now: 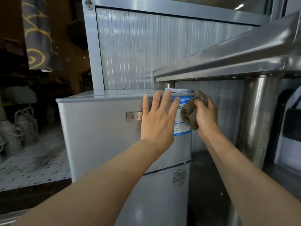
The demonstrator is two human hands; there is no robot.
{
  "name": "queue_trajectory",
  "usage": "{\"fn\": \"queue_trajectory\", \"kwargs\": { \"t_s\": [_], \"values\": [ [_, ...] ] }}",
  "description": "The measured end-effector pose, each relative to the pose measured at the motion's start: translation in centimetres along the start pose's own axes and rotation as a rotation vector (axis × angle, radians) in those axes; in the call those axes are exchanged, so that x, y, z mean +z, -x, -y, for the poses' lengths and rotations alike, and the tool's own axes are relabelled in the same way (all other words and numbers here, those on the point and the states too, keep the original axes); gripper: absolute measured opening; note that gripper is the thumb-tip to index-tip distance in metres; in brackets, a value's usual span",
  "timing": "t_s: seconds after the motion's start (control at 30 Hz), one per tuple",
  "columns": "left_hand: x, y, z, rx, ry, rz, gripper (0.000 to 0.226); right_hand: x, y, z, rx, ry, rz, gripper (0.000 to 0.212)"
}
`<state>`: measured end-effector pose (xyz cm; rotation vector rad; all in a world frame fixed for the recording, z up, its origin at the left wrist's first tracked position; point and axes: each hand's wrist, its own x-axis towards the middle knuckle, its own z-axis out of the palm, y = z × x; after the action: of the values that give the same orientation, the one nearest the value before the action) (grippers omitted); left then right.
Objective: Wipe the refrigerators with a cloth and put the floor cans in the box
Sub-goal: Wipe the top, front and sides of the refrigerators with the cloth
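Note:
A small grey two-door refrigerator [101, 136] stands in front of me. My left hand [158, 118] lies flat and open against its upper door, fingers spread up to the top edge. My right hand [206, 116] grips a crumpled brown cloth [189, 111] and presses it on the door's right edge, over a blue and white label [183, 130]. No cans or box are in view.
A steel shelf [228, 62] on a thick steel leg [259, 121] juts out above and right of the refrigerator. A ribbed metal wall [146, 51] rises behind. Left is a tiled floor [32, 162] with tied plastic bags [24, 126] in a dim room.

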<state>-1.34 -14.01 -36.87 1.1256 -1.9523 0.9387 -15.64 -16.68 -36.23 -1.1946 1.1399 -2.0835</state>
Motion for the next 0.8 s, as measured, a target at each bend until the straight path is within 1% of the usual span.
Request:
{"fn": "queue_trajectory", "kwargs": {
  "t_s": [0.2,0.37,0.5,0.67,0.8],
  "values": [
    [0.3,0.2,0.1,0.010,0.029,0.009,0.078,-0.8,2.1,-2.9,0.037,-0.003,-0.035,0.014],
    [0.9,1.3,0.3,0.044,0.000,0.038,0.080,-1.8,4.3,-5.9,0.067,0.037,-0.057,0.021],
    [2.6,5.2,-0.1,0.139,0.005,0.142,0.075,-2.7,6.4,-8.4,0.084,0.081,-0.042,0.024],
    [4.1,9.6,-0.9,0.164,0.025,0.212,0.071,-4.0,8.3,-11.4,0.091,0.172,-0.052,0.022],
    [5.2,12.6,-1.3,0.209,-0.001,0.284,0.067,-4.2,9.2,-12.7,0.124,0.135,-0.059,0.021]
  ]
}}
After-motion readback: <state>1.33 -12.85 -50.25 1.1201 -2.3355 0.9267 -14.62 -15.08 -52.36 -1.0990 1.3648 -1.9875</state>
